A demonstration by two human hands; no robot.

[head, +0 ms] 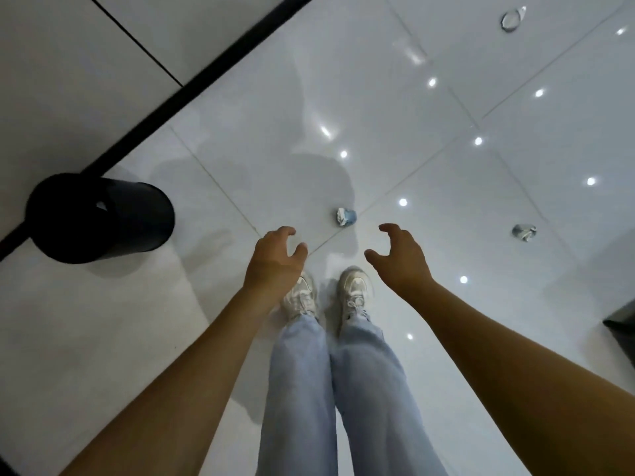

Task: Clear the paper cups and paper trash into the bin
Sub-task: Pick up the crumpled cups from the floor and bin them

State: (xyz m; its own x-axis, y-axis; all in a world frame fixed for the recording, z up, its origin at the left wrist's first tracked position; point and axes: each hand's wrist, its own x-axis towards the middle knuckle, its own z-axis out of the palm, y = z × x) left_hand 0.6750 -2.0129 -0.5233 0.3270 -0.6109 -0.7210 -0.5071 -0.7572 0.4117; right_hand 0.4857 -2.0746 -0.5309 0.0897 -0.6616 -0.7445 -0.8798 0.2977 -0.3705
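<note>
Both hands, left [275, 257] and right [400, 257], hang empty with each grip loosely curled above a crumpled cup [346, 217] lying on the floor just ahead between them; the bin [99, 218] stands leftward, apparently already holding scraps.

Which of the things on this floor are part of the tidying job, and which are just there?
Part of the job:
black bin
crumpled blue-and-white cup
crumpled cup to the right
far cup
left hand and right hand, both empty

Just there:
dark object at right edge
</note>
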